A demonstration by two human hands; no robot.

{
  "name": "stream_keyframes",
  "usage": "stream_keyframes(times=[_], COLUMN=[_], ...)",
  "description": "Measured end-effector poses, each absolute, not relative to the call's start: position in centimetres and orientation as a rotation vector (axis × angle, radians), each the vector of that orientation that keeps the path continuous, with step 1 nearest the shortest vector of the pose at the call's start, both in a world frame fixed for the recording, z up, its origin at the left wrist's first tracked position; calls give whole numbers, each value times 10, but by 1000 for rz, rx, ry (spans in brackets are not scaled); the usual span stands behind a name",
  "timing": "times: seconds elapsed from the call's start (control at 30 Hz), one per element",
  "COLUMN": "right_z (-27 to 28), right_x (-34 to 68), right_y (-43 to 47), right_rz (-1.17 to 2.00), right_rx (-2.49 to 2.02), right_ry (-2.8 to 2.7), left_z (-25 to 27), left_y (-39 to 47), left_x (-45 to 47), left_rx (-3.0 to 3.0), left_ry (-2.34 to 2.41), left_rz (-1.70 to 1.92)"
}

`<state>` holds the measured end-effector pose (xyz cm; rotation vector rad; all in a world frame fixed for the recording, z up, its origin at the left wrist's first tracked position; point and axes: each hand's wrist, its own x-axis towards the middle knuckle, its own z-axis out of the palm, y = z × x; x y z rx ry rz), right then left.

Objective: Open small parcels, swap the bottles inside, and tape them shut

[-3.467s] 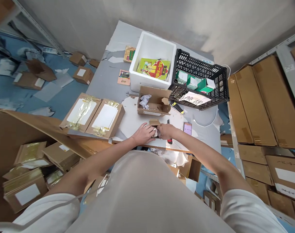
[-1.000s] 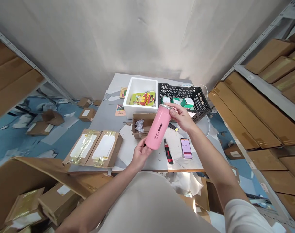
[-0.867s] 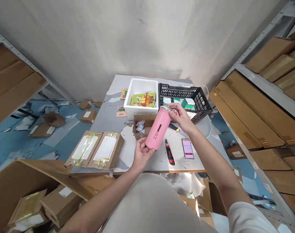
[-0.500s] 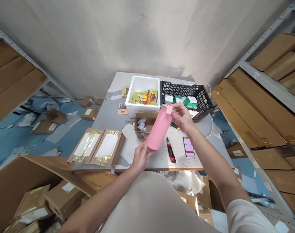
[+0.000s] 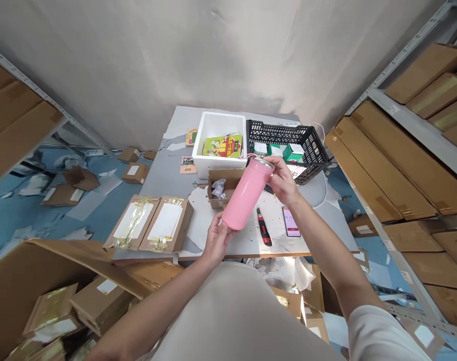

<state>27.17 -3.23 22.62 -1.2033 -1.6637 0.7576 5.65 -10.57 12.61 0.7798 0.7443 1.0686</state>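
A pink bottle (image 5: 247, 193) with a silvery ring near its top is tilted in the air above the table, its top leaning to the right. My left hand (image 5: 217, 239) closes round its base from below. At the upper end, my right hand (image 5: 283, 178) grips the bottle by its lid. Behind and below it sits an open cardboard box (image 5: 217, 201) with crumpled paper (image 5: 218, 188) inside. A black and red utility knife (image 5: 263, 227) lies on the table (image 5: 202, 225) just right of the bottle's base.
A white foam box (image 5: 217, 163) holds colourful booklets. Beside it, a black crate (image 5: 314, 170) contains several green and white boxes. Two taped parcels (image 5: 168, 225) lie at left; a phone (image 5: 290, 221) rests at right. Shelves with cartons (image 5: 397, 165) flank the table's right side.
The bottle has turned in my hands: the pink tab at its lid has swung from the near side to the back left. Both hands still hold it, and the view has shifted slightly.
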Motion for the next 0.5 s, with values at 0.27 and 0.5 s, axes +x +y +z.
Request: stream_keyframes(times=[0.27,0.5], right_z=[230,224], right_x=[266,271], right_y=[-38,-31], right_rz=[931,879], right_rx=[-991,-1097], right_ry=[-1384,-1373], left_z=[134,127], left_y=[-112,-111], left_x=[61,61], left_rx=[610,712], left_ry=[731,686], left_rz=[1021,1064])
